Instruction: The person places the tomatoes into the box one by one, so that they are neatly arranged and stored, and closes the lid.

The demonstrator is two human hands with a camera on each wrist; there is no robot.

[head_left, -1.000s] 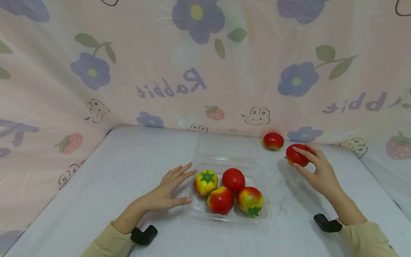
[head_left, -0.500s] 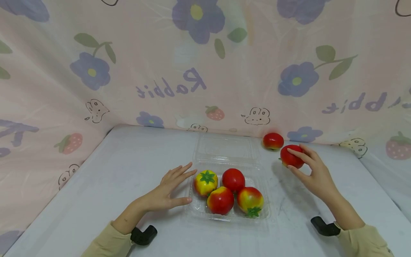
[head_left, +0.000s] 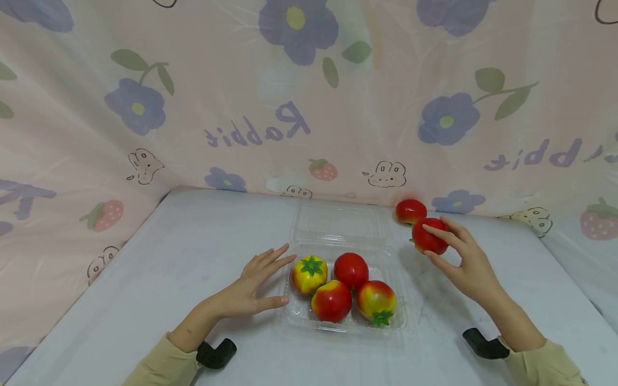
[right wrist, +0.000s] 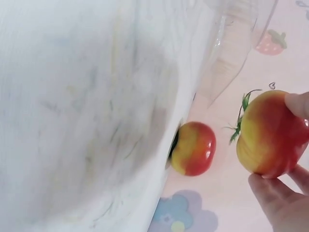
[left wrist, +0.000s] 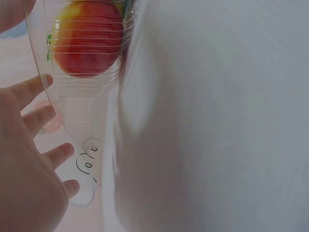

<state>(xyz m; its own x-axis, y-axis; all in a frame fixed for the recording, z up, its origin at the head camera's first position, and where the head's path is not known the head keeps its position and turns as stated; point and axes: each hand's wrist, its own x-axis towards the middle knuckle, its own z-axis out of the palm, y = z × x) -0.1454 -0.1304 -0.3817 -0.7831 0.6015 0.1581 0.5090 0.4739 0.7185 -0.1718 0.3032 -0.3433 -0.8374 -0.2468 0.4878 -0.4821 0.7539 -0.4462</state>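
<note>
My right hand (head_left: pixel 470 265) grips a red tomato (head_left: pixel 428 236) between thumb and fingers, held above the table. Its yellow underside and green stem show in the right wrist view, where the same tomato (right wrist: pixel 270 135) fills the right side. My left hand (head_left: pixel 253 284), fingers spread and straight, stands at the left edge of a clear plastic box (head_left: pixel 403 319). Several tomatoes lie in the box: a yellow one (head_left: pixel 309 274), a red one (head_left: pixel 351 269), a red-yellow one (head_left: pixel 331 301) and another with green leaves (head_left: pixel 376 301). In the left wrist view my fingertips (left wrist: pixel 46 79) are at the box wall.
Behind the held tomato, another red tomato (head_left: pixel 411 212) sits on the white table (head_left: pixel 207 225) near its back edge. The box's clear lid (head_left: pixel 340 222) lies folded back behind the box. A printed curtain (head_left: pixel 309 107) hangs around the back and sides.
My right hand has carried its tomato to the left and slightly toward me, nearer the box. The left hand and the tomatoes in the box have stayed put.
</note>
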